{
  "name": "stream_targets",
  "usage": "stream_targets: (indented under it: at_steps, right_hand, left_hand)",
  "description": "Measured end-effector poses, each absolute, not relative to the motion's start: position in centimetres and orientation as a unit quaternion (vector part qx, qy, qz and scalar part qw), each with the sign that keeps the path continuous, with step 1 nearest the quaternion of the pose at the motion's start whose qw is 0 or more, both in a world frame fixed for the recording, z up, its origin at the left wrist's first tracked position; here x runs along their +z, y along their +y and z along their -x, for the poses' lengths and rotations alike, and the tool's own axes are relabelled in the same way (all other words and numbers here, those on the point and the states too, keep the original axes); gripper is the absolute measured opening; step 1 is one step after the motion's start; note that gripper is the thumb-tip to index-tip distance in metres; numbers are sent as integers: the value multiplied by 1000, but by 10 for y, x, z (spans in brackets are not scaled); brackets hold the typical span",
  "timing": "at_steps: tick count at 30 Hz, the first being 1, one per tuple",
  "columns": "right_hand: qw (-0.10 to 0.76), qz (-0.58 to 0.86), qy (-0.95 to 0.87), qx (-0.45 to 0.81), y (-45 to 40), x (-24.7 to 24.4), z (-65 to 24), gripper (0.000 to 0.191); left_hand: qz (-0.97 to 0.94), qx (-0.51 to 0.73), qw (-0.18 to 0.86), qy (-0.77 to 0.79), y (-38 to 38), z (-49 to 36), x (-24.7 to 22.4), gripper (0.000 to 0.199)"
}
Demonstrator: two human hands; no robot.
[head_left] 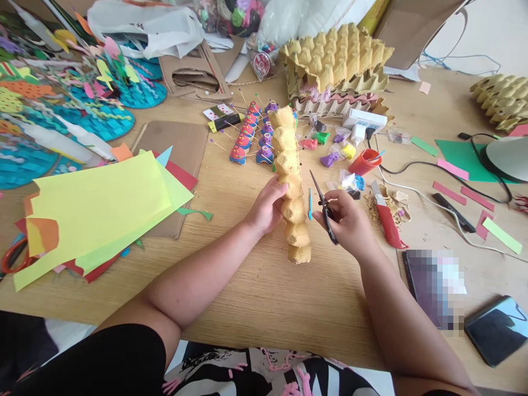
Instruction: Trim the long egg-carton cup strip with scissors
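Observation:
My left hand [267,206] grips a long strip of yellow egg carton [295,209] by its middle, thumb on top. The strip is a single row of several cups, held above the table and pointing away from me. Just right of it, my right hand [344,223] holds black scissors [324,206] by the handles, blades pointing up and left, apart from the strip. A small blue tool [310,203] lies on the table between strip and scissors. Behind the strip stand painted red cups [243,140] and purple cups [266,142] with pins stuck in them.
Coloured paper sheets [103,203] lie at left on cardboard [190,143]. Stacked egg trays [334,60] stand at the back. On the right are a red cup [363,163], a red-handled knife [388,220], cables, paper strips and two phones, one a dark phone [497,330].

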State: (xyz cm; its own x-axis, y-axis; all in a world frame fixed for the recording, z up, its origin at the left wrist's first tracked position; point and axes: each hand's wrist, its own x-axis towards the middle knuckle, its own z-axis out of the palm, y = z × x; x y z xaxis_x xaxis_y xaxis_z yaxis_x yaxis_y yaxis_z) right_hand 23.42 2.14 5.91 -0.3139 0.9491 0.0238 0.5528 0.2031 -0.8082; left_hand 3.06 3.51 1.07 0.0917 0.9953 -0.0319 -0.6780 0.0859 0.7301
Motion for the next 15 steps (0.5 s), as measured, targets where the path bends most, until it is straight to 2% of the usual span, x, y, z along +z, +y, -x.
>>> stream_targets:
  at_steps: [3,5,8,11,15]
  right_hand:
    - [286,537,-745,274,27,40,-236,46]
    - [295,537,-758,222,29,29,-237,44]
    - [334,508,-772,187,29,21,-237,41]
    - [368,482,-785,128,27,19,-238,36]
    - [365,432,-824,-1,25,19,-241,28]
  left_hand:
    - [-230,586,731,264,34,-27,15,40]
    - [-179,557,768,261,33,-24,19,29]
    - [-135,521,800,265,32,-21,22,19]
    - [-144,522,798,265,32,-21,22,16]
    - [-172,549,776,257,31,-22,21,17]
